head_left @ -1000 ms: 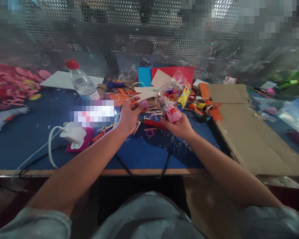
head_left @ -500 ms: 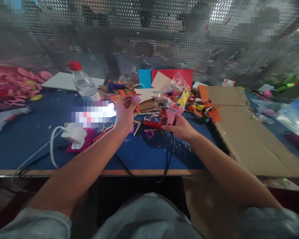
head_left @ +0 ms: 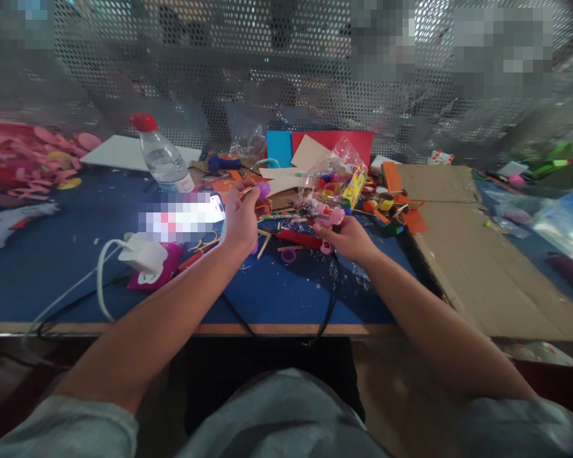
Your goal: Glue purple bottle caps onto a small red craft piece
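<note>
My right hand (head_left: pixel 349 238) is closed around a pink glue gun (head_left: pixel 332 217), its black cord (head_left: pixel 335 289) hanging down over the table edge. Between the fingers of my left hand (head_left: pixel 241 213) is a small purple piece (head_left: pixel 263 189), round-looking, with something thin and tan beside it. Below the glue gun lies a red strip-like object (head_left: pixel 298 238). A purple ring (head_left: pixel 288 256) rests on the blue tabletop nearby, next to two joined wooden sticks (head_left: pixel 264 243). The fingertips of my right hand are partly hidden by the gun.
A lit phone (head_left: pixel 214 208) and a water bottle (head_left: pixel 165 159) stand left of my left hand. A white charger (head_left: pixel 143 253) sits on a magenta block (head_left: pixel 172 261). Craft scraps and a plastic bag (head_left: pixel 334 168) lie behind; flat cardboard (head_left: pixel 487 254) covers the right side.
The glue gun has tipped over from upright toward lying level in my right hand. The purple piece in my left hand has been turned a little.
</note>
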`<state>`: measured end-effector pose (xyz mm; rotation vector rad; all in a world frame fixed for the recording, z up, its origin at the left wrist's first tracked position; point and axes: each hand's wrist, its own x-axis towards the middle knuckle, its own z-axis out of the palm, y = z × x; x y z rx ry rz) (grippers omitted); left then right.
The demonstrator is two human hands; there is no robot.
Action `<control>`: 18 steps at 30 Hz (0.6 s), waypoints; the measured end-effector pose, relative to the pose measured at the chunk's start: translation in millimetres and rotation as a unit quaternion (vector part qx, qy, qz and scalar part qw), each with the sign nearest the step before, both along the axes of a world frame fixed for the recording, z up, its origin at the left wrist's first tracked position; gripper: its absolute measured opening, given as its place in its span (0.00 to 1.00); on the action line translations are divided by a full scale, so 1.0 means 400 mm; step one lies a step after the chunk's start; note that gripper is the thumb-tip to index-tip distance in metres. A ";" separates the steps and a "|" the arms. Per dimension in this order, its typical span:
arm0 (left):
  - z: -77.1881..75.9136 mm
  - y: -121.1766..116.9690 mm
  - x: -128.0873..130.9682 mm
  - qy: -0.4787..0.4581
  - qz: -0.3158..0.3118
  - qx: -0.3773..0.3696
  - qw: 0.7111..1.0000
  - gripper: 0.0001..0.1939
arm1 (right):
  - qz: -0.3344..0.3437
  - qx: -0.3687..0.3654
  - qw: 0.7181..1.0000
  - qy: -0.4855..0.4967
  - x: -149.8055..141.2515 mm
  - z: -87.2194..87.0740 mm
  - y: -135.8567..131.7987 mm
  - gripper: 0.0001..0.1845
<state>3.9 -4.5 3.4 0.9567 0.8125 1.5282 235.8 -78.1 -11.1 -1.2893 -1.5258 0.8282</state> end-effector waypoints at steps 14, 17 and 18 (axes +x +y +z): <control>0.003 -0.027 0.013 -0.019 -0.064 0.034 0.997 0.24 | -0.063 -0.041 0.997 -0.015 0.030 -0.022 0.030 0.28; 0.014 -0.035 0.019 -0.005 -0.070 0.032 0.997 0.29 | -0.083 -0.002 0.996 -0.012 0.047 -0.029 0.041 0.27; 0.019 -0.040 0.020 0.003 -0.073 0.030 0.997 0.30 | -0.089 0.010 0.996 -0.020 0.052 -0.031 0.044 0.26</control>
